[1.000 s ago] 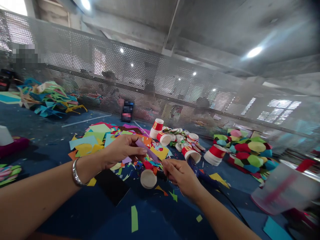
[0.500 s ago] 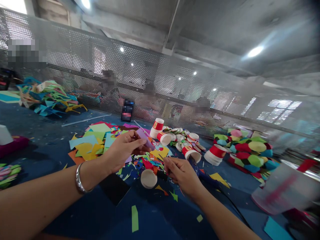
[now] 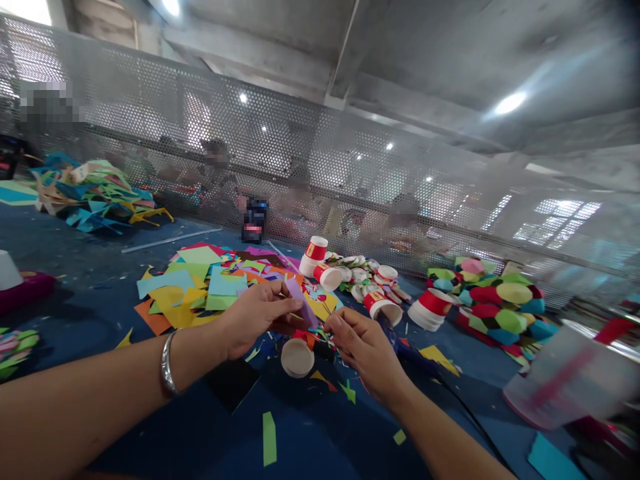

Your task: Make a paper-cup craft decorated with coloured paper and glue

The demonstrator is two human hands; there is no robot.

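Observation:
Pinched between the thumb and fingers of my left hand (image 3: pixel 267 312), a lilac piece of paper (image 3: pixel 303 305) stands up at a slant. My right hand (image 3: pixel 363 343) is closed around what look like small scissors (image 3: pixel 327 309); only their thin, pointed blades show past the fingertips, spread a little and just right of the paper, apart from it. Their handles are hidden in my palm. Below and between the hands, a small white paper cup (image 3: pixel 297 358) lies with its round end toward me. A dark sheet (image 3: pixel 234 385) lies under my left wrist.
Coloured paper sheets (image 3: pixel 175 300) and scraps are heaped behind my left hand. Red-and-white paper cups (image 3: pixel 433 309) stand and lie to the right, near a dark blue tool with a cord (image 3: pixel 420 360). Patchwork paper balls (image 3: pixel 505 307) and a translucent tub (image 3: pixel 565 380) are farther right. A perforated screen (image 3: pixel 300 153) runs behind.
My left hand has moved right and slightly down with the lilac paper, closer to my right hand. The scissor blades now show as spread apart. My right hand has hardly shifted.

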